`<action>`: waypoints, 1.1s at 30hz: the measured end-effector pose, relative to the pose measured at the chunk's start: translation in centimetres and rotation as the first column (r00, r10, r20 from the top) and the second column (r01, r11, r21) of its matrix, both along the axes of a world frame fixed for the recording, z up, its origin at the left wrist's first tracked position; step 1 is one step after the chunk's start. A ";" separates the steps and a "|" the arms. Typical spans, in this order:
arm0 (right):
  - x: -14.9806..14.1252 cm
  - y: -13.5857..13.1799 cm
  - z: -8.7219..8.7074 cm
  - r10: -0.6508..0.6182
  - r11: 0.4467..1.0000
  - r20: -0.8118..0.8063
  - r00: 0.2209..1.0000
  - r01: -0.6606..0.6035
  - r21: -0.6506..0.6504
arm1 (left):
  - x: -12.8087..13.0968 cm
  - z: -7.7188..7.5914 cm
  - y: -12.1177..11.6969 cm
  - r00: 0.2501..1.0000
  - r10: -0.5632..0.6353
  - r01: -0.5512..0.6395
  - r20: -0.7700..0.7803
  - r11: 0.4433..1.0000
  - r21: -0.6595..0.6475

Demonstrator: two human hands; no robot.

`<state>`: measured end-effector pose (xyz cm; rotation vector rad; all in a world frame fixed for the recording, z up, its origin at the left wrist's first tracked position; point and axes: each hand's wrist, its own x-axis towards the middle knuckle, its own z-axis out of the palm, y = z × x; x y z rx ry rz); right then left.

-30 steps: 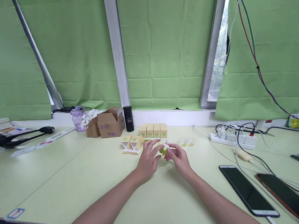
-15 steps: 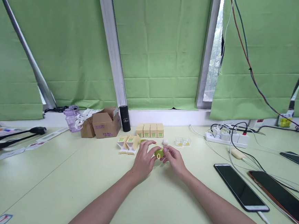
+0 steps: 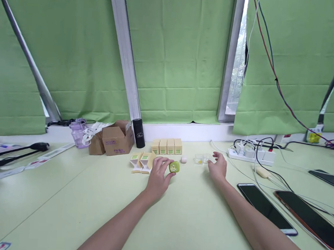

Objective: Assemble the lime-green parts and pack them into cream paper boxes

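My left hand (image 3: pixel 159 174) holds a small rounded green case (image 3: pixel 174 167) between thumb and fingers, just above the table, with a pale marking facing me. My right hand (image 3: pixel 218 168) is at the right edge of two small clear plastic containers (image 3: pixel 199 159), each with a yellow spot. Its thumb and fingers are apart; whether they touch the container, I cannot tell. A small whitish-pink cube (image 3: pixel 184 159) sits between the hands. Left of my left hand are two opened small cartons (image 3: pixel 136 162) with white insides, partly hidden by the fingers.
Several small closed cartons (image 3: pixel 167 146) stand in a row behind. At back left are a black bottle (image 3: pixel 139 133), a cardboard box (image 3: pixel 116 139) and a purple bottle (image 3: pixel 78 134). On the right lie a power strip (image 3: pixel 251 156), cables and phones (image 3: pixel 267 208).
My right hand has let go of the green case and moved right to the clear containers. The left hand keeps the case, now turned so its marked face shows.
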<state>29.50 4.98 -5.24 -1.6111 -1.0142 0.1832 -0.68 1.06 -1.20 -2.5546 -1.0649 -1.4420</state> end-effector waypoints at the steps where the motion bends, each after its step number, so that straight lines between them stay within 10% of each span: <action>1: 0.8 0.4 -0.3 0.009 1.000 0.002 1.000 -0.009 -0.015 | 0.0 0.0 0.0 1.000 0.006 -0.006 0.003 1.000 -0.009; 16: 4.1 3.7 -0.8 0.164 0.979 -0.134 0.977 -0.178 -0.099 | 0.0 -0.4 0.4 0.996 0.018 -0.005 0.086 0.989 -0.151; 25: -0.6 1.3 1.8 0.228 0.967 -0.316 0.921 -0.178 0.180 | 0.4 -0.4 0.7 0.975 0.077 -0.028 0.209 0.973 -0.228; 28: -4.6 -0.6 2.4 0.445 0.891 -0.393 0.805 -0.353 0.287 | 0.2 -0.6 1.3 0.953 0.110 -0.034 0.283 0.965 -0.258; 31: -8.1 -3.0 2.5 0.736 0.659 -0.576 0.356 -0.571 0.489 | 0.0 -0.9 2.0 0.925 0.142 -0.039 0.352 0.958 -0.284; 33: -9.5 -4.4 2.5 0.741 0.631 -0.621 0.256 -0.583 0.512 | -0.2 -1.1 2.5 0.910 0.157 -0.042 0.384 0.955 -0.293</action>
